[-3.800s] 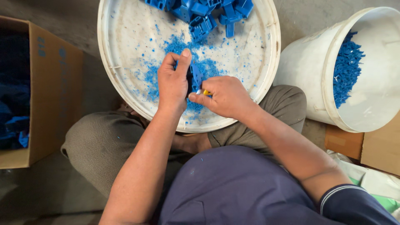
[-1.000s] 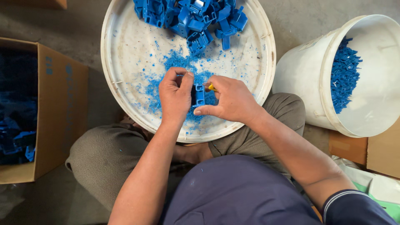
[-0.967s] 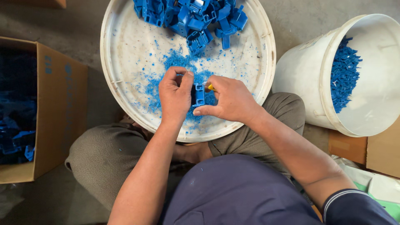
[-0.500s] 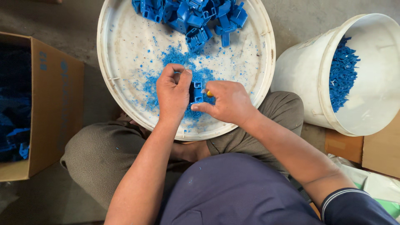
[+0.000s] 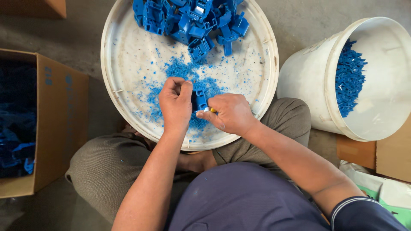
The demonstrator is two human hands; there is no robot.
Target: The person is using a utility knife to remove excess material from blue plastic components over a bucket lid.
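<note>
My left hand (image 5: 175, 102) grips a small blue plastic part (image 5: 200, 99) over a round white tray (image 5: 120, 72) that rests on my lap. Close against it on the right, my right hand (image 5: 229, 113) is closed on a small tool with a yellow handle (image 5: 211, 110), its tip hidden behind the part. Blue shavings (image 5: 180, 70) are scattered on the tray around both hands. A heap of blue plastic parts (image 5: 190, 19) lies at the tray's far side.
A white bucket (image 5: 312, 85) holding blue plastic scraps (image 5: 349, 79) stands to the right. A cardboard box (image 5: 60, 128) with blue parts inside stands to the left. More cardboard (image 5: 394, 158) and a white-green bag (image 5: 385, 192) lie at lower right. Concrete floor surrounds them.
Both hands stay together over the tray with small shifts around the blue part. The view has drifted slightly, so the tray and bucket sit a little differently in frame.
</note>
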